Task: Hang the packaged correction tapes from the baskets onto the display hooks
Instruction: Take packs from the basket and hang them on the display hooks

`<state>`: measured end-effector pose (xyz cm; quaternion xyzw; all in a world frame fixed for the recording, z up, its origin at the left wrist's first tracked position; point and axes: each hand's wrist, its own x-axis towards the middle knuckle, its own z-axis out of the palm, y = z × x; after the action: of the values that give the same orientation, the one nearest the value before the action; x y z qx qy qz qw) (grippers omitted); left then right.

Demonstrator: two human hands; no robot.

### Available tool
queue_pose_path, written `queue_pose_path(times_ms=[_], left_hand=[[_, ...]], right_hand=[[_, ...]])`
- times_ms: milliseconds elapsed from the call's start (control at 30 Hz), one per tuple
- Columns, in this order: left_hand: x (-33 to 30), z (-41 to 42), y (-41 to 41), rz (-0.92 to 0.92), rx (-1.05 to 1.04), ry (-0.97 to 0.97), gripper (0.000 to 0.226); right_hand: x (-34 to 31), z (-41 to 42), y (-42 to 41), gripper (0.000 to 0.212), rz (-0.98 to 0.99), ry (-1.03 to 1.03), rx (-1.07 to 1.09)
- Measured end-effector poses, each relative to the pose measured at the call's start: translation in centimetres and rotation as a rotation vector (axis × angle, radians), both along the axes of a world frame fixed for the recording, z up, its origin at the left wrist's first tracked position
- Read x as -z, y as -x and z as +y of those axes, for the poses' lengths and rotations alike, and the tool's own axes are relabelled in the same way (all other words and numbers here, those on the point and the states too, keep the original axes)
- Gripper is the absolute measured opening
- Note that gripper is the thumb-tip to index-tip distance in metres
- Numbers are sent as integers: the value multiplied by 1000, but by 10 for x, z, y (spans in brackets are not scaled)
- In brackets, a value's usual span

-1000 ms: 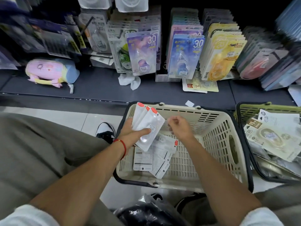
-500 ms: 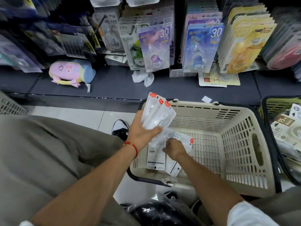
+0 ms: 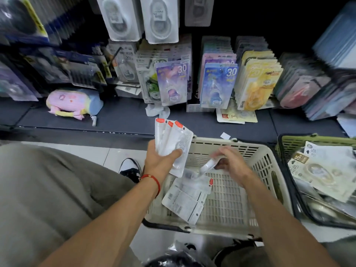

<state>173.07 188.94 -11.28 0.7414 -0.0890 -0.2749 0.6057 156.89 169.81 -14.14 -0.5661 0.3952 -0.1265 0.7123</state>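
My left hand (image 3: 161, 163) grips a fan of three white correction tape packs (image 3: 172, 140) with red top corners, held above the left rim of the beige basket (image 3: 256, 191). Over the basket's middle, my right hand (image 3: 230, 163) pinches one more white pack (image 3: 207, 166), blurred and lifted off the pile. A few more packs (image 3: 187, 199) lie flat on the basket floor at its left side. Rows of packaged tapes (image 3: 217, 83) hang on display hooks above the dark shelf.
A green basket (image 3: 300, 143) with larger packs stands at the right. On the dark shelf (image 3: 123, 116) lie a pink and blue plush (image 3: 74, 102), a crumpled white scrap and loose cards. My knee fills the left; a shoe and a black bag sit by the floor.
My right hand has come up from the pile in the basket with one pack pinched in it. My left hand keeps its three packs. The view has tilted up toward the hooks.
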Motion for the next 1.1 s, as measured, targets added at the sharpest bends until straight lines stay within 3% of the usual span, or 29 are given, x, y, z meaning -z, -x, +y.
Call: queue_pose_path(times_ms=[133, 233, 433, 533, 667, 733, 867, 1100], left_hand=[[-16, -4, 7, 3, -31, 55, 49], [-38, -13, 9, 47, -20, 174, 53], [-105, -45, -12, 80, 91, 426, 70], [-139, -60, -33, 45, 133, 491, 81], [-183, -76, -67, 16, 172, 548, 86], [-201, -82, -83, -30, 186, 545, 84], [-219, -88, -106, -197, 182, 548, 74], [-218, -80, -131, -459, 61, 504, 64]], right_hand=[[-41, -13, 3, 29, 20, 329, -77], [-90, -18, -4, 45, -122, 383, -148], [-185, -19, -33, 54, -300, 554, -258], [-226, -24, -53, 78, -405, 620, -246], [-254, -35, -84, 113, -408, 636, -65], [-258, -39, -97, 103, -398, 519, 5], [-263, -42, -114, 37, -467, 455, -41], [-282, -58, -145, 31, -496, 597, 87]])
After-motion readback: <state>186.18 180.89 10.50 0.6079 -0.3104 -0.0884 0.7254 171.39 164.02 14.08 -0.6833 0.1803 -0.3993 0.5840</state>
